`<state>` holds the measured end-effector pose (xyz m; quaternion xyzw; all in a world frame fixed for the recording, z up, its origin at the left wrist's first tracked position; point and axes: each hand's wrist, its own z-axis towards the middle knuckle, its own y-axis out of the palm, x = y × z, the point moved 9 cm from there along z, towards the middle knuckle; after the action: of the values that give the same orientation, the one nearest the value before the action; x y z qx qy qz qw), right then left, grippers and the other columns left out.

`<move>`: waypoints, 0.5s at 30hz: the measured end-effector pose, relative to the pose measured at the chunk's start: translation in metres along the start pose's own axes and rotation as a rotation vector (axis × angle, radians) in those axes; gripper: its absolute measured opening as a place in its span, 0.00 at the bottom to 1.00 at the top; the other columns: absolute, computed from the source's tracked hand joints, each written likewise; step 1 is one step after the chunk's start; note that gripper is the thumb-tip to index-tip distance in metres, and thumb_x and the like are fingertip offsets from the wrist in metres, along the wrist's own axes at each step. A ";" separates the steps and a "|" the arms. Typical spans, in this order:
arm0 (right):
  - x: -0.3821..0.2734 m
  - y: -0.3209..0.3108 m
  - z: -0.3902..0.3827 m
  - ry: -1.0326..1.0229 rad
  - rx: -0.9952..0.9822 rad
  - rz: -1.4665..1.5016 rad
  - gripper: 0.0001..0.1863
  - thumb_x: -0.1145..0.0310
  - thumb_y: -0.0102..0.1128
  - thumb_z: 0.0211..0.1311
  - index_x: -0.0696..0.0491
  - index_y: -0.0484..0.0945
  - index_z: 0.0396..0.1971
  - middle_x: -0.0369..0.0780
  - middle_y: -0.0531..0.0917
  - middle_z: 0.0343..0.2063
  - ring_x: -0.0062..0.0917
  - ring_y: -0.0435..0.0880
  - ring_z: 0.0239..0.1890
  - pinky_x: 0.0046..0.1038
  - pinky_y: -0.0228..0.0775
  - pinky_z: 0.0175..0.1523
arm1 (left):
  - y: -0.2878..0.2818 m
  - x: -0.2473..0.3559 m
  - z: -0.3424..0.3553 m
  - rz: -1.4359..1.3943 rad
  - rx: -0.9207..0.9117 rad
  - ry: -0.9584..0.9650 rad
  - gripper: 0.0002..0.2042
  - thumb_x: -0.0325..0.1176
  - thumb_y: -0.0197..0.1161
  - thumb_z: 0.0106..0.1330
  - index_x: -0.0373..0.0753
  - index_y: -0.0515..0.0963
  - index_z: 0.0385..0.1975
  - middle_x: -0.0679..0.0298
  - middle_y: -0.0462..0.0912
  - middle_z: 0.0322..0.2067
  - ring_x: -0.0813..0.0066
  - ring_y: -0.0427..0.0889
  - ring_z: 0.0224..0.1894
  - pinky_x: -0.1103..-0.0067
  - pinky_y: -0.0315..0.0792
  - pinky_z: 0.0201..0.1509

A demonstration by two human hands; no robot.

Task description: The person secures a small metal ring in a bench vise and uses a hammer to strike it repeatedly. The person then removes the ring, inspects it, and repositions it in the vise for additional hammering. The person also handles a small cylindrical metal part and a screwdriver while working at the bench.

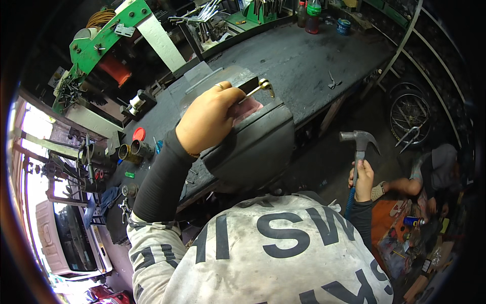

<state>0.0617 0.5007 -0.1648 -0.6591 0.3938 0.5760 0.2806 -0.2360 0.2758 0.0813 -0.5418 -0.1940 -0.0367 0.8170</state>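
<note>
L hand [207, 121] holds thin metal rod [255, 90] w/ shiny end at dark block [260, 149]. R hand [363, 180] grips claw hammer [360, 145], well apart from block.

One hammer [360, 148], two bottles [313, 20]

Lower end of that rod [254, 92]? Your left hand [208, 121] totally blocks it, and your right hand [364, 182] covers some hammer handle [360, 155].

Left forearm [164, 175] is stretched out in a dark sleeve, left hand [208, 120] knuckles-up over the counter's [309, 63] near edge, fingers [232, 95] bent into a pinch. Right hand [363, 181]'s up off the counter's near side, curled tight, right forearm [361, 215] mostly tucked behind the torso [273, 268] tbh.
</note>
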 end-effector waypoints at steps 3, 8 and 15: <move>-0.010 0.022 0.019 0.021 -0.115 0.008 0.09 0.64 0.50 0.65 0.55 0.69 0.31 0.32 0.69 0.13 0.13 0.64 0.10 0.16 0.56 0.15 | 0.014 0.009 0.019 0.042 -0.033 0.021 0.11 0.19 0.56 0.53 0.34 0.76 0.36 0.54 0.74 0.30 0.54 0.75 0.34 0.69 0.69 0.38; -0.016 0.052 0.063 0.072 -0.305 -0.053 0.06 0.72 0.52 0.60 0.55 0.69 0.36 0.33 0.72 0.17 0.12 0.68 0.13 0.15 0.58 0.17 | 0.031 0.008 0.038 0.079 -0.064 -0.086 0.06 0.29 0.61 0.57 0.35 0.76 0.31 0.53 0.74 0.29 0.52 0.76 0.33 0.66 0.70 0.36; 0.002 0.092 0.178 0.094 -0.548 -0.259 0.17 0.76 0.54 0.54 0.60 0.71 0.46 0.35 0.75 0.21 0.15 0.72 0.16 0.19 0.63 0.15 | 0.051 0.018 0.048 0.238 0.111 -0.266 0.08 0.22 0.58 0.50 0.36 0.78 0.30 0.55 0.74 0.28 0.53 0.75 0.33 0.66 0.70 0.36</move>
<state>-0.1118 0.5981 -0.1913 -0.7808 0.1491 0.5892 0.1449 -0.2189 0.3423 0.0589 -0.5152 -0.2366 0.1427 0.8113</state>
